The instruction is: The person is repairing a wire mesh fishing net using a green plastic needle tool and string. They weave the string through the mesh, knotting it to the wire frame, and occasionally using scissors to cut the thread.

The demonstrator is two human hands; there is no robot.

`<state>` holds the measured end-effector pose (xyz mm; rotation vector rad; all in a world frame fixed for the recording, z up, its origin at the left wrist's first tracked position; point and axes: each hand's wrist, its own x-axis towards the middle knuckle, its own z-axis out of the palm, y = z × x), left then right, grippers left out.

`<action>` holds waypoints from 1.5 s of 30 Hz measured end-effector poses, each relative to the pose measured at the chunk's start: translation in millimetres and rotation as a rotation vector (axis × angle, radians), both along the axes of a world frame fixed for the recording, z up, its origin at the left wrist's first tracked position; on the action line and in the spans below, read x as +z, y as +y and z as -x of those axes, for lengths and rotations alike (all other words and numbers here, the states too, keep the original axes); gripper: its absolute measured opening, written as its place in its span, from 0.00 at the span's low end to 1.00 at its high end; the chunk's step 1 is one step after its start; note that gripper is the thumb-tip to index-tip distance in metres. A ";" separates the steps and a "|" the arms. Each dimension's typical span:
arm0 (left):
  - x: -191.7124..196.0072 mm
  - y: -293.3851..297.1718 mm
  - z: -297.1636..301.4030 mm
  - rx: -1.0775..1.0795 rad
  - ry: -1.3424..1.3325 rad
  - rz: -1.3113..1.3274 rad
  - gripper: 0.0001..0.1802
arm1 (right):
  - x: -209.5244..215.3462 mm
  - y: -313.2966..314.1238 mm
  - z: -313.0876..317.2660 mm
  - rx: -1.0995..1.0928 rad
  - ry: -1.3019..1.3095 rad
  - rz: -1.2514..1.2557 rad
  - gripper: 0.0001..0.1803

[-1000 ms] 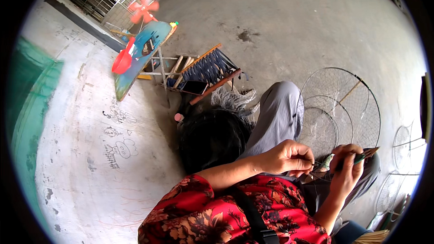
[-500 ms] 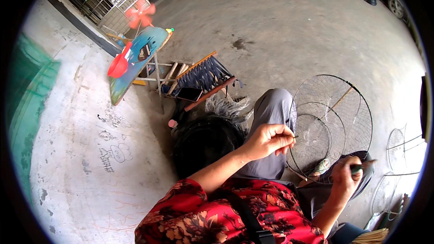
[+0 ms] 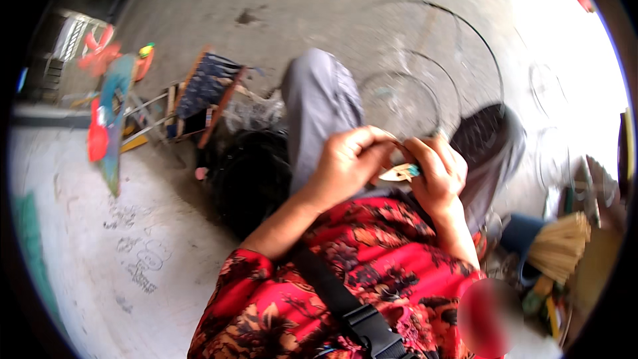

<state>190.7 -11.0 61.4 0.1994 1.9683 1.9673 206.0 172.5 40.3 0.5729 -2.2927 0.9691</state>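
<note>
My left hand (image 3: pixel 353 161) is closed in a pinch, its fingertips meeting those of my right hand in front of my lap; whatever lies between them is too small and blurred to make out. My right hand (image 3: pixel 438 171) has its fingers curled around a pale, pointed netting needle (image 3: pixel 399 173) with teal-green on it, tip pointing left. Beyond both hands, the round hooped net (image 3: pixel 492 57) lies by my legs, its dark rings showing and its mesh smeared.
A black tub or bag (image 3: pixel 249 183) sits left of my knee, near a low strapped seat (image 3: pixel 207 86). Further left is a painted board (image 3: pixel 115 119) with a red scoop (image 3: pixel 98 134). At right, a blue bucket (image 3: pixel 518 236) holds pale thin sticks (image 3: pixel 559 246).
My right hand has come left and up from beside my right knee to meet my left hand. The view has swung, so the board and seat now sit further left.
</note>
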 end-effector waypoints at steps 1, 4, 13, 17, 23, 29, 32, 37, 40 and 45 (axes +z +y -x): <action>-0.4 1.6 -0.3 0.043 -0.045 -0.058 0.05 | -2.8 0.9 0.1 0.011 0.049 -0.015 0.18; -0.7 3.1 -1.4 -0.001 -0.148 -0.067 0.08 | -9.1 5.1 -2.0 -0.006 0.089 -0.081 0.20; -18.8 15.5 3.2 -0.013 -0.145 -0.100 0.06 | -14.5 14.7 -18.6 -0.073 0.054 -0.301 0.20; -23.7 16.6 3.0 -0.052 -0.188 -0.103 0.06 | -16.1 17.2 -23.4 -0.081 0.053 -0.324 0.19; -25.2 19.2 5.9 -0.049 -0.208 -0.105 0.07 | -16.9 20.2 -35.5 -0.067 -0.023 -0.331 0.19; -23.1 -1.8 36.1 0.123 -0.112 -0.209 0.07 | -5.6 42.5 -69.1 -0.125 -0.299 0.033 0.13; -22.7 -8.4 43.9 0.125 -0.057 -0.211 0.07 | -2.1 53.3 -86.9 -0.202 -0.444 0.138 0.12; -21.0 -6.2 42.5 0.105 -0.019 -0.214 0.07 | -6.8 55.7 -108.0 -0.216 -0.570 0.144 0.12; -20.0 -6.4 41.0 0.114 0.004 -0.195 0.07 | -9.6 56.2 -119.1 -0.226 -0.641 0.172 0.11; -21.0 -15.5 38.4 0.120 0.040 -0.154 0.06 | -1.3 75.0 -137.2 -0.130 -0.961 0.400 0.07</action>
